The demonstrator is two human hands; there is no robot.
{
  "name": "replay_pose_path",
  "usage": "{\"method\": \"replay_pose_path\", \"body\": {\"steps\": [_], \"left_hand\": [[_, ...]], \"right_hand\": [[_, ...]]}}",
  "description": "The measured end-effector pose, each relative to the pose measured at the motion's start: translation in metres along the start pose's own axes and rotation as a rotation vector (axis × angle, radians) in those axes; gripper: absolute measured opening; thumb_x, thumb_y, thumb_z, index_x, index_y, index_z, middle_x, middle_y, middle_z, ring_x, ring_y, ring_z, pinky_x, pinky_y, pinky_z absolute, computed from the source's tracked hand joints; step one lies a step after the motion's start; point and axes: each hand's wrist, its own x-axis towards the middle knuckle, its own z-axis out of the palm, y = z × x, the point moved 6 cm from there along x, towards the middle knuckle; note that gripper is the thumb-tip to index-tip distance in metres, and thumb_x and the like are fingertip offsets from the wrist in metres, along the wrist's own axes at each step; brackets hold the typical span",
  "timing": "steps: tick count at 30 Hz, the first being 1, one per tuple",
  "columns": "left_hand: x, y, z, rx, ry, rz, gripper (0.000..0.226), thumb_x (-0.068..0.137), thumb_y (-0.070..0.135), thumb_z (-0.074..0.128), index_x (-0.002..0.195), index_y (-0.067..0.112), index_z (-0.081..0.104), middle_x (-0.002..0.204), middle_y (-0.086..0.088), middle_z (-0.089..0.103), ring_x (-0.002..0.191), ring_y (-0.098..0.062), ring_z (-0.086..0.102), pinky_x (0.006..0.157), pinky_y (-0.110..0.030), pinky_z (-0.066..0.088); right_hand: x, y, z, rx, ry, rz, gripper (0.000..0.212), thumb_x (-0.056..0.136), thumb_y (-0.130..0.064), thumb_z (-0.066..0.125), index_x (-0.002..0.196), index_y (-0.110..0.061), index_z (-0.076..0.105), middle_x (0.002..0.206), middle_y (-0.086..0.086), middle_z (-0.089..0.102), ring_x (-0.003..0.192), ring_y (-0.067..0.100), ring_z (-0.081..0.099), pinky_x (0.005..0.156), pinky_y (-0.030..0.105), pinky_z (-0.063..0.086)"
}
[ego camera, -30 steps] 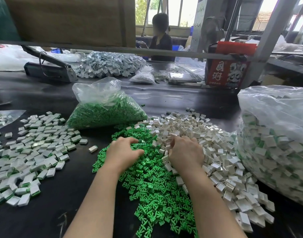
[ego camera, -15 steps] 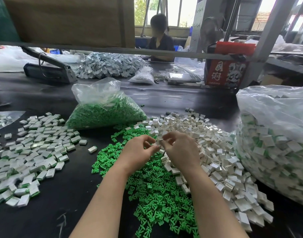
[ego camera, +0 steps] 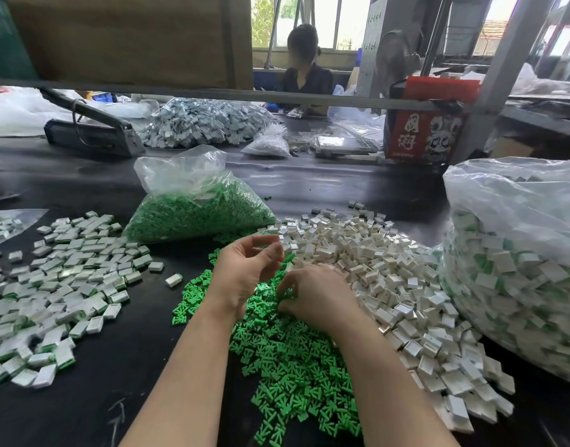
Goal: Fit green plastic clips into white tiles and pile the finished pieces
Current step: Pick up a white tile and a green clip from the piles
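Left hand: left hand (ego camera: 244, 272) lifted, palm up, fingers loosely curled; holds nothing that shows.
Right hand: right hand (ego camera: 315, 295) down on the seam between loose green clips (ego camera: 286, 359) and white tiles (ego camera: 374, 269), fingers curled under; grip cannot be told.
Change: half a second ago both hands met at one tile; now parted. Likely a piece is done and the next is being sought.
Finished pile: finished pieces (ego camera: 61, 285) lie spread on the worktop (ego camera: 122, 366), far left.
Containers: clear bag of green clips (ego camera: 196, 208) behind; big clear bag of clipped tiles (ego camera: 516, 269) right.

Head-worn view, forward-down, close over table (ego camera: 83, 398)
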Motion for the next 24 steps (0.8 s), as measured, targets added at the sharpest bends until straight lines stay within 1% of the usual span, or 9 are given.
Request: {"method": "replay_pose_path", "body": {"steps": [2,6,8,11,13,16,18,20,24], "left_hand": [[-0.001,0.0,0.003,-0.106,-0.032,-0.048,0.033,0.07,0.021,0.077,0.1,0.01,0.071,0.077,-0.005,0.075,0.065,-0.011,0.069,0.057,-0.019,0.054],[-0.002,-0.001,0.005,-0.261,-0.074,-0.117,0.038,0.066,0.019,0.078,0.1,0.01,0.066,0.086,-0.01,0.076,0.073,-0.016,0.073,0.059,-0.022,0.056],[-0.001,-0.002,0.004,-0.312,-0.101,-0.132,0.036,0.066,0.017,0.078,0.099,0.011,0.064,0.088,-0.007,0.076,0.074,-0.013,0.072,0.059,-0.021,0.055],[0.0,-0.003,0.003,-0.382,-0.109,-0.153,0.028,0.07,0.011,0.075,0.096,0.01,0.066,0.082,-0.003,0.073,0.068,-0.009,0.068,0.056,-0.019,0.054],[0.001,-0.004,0.004,-0.434,-0.125,-0.159,0.024,0.072,0.009,0.072,0.095,0.009,0.066,0.081,-0.003,0.074,0.068,-0.01,0.07,0.057,-0.019,0.055],[-0.001,-0.002,0.009,-0.469,-0.16,-0.154,0.026,0.073,0.008,0.071,0.099,0.008,0.068,0.082,-0.005,0.075,0.07,-0.012,0.072,0.06,-0.02,0.056],[-0.002,0.0,0.011,-0.469,-0.18,-0.152,0.027,0.072,0.01,0.072,0.099,0.01,0.073,0.085,-0.006,0.075,0.072,-0.013,0.072,0.061,-0.021,0.057],[-0.002,0.0,0.013,-0.463,-0.189,-0.15,0.023,0.071,0.011,0.074,0.094,0.013,0.078,0.089,-0.007,0.076,0.075,-0.014,0.073,0.061,-0.021,0.057],[-0.001,0.0,0.013,-0.432,-0.189,-0.14,0.018,0.07,0.014,0.077,0.087,0.014,0.079,0.093,-0.01,0.076,0.08,-0.015,0.074,0.061,-0.021,0.057]], "right_hand": [[0.001,-0.001,-0.001,-0.014,0.067,-0.007,0.018,0.081,-0.042,0.074,0.099,-0.04,0.07,0.111,-0.011,0.066,0.107,0.015,0.057,0.101,0.037,0.041],[0.001,0.001,-0.001,0.037,0.099,-0.008,0.008,0.085,-0.033,0.07,0.092,-0.035,0.069,0.102,-0.011,0.068,0.098,0.014,0.06,0.096,0.035,0.047],[0.001,0.006,-0.006,0.214,0.137,0.024,0.005,0.086,-0.027,0.07,0.089,-0.031,0.069,0.095,-0.009,0.07,0.089,0.011,0.064,0.088,0.033,0.052],[-0.002,0.016,-0.021,0.605,0.298,0.096,0.005,0.085,-0.019,0.074,0.087,-0.022,0.07,0.083,-0.005,0.072,0.072,0.007,0.067,0.071,0.021,0.055],[-0.006,0.02,-0.03,0.913,0.376,0.114,0.005,0.084,-0.014,0.075,0.086,-0.016,0.07,0.081,0.001,0.072,0.071,0.011,0.068,0.067,0.018,0.055],[-0.009,0.022,-0.035,1.302,0.39,0.129,0.006,0.084,-0.009,0.073,0.088,-0.013,0.071,0.087,0.009,0.073,0.07,0.009,0.066,0.063,0.017,0.05],[-0.01,0.023,-0.036,1.429,0.38,0.167,0.006,0.084,-0.009,0.072,0.089,-0.012,0.072,0.089,0.01,0.072,0.067,0.009,0.059,0.061,0.021,0.046],[-0.01,0.023,-0.035,1.515,0.365,0.178,0.007,0.084,-0.008,0.071,0.09,-0.01,0.072,0.088,0.01,0.07,0.066,0.011,0.054,0.063,0.027,0.043],[-0.011,0.02,-0.037,1.556,0.333,0.133,0.014,0.083,-0.007,0.07,0.097,-0.01,0.072,0.087,0.008,0.068,0.07,0.011,0.055,0.068,0.028,0.042]]}}
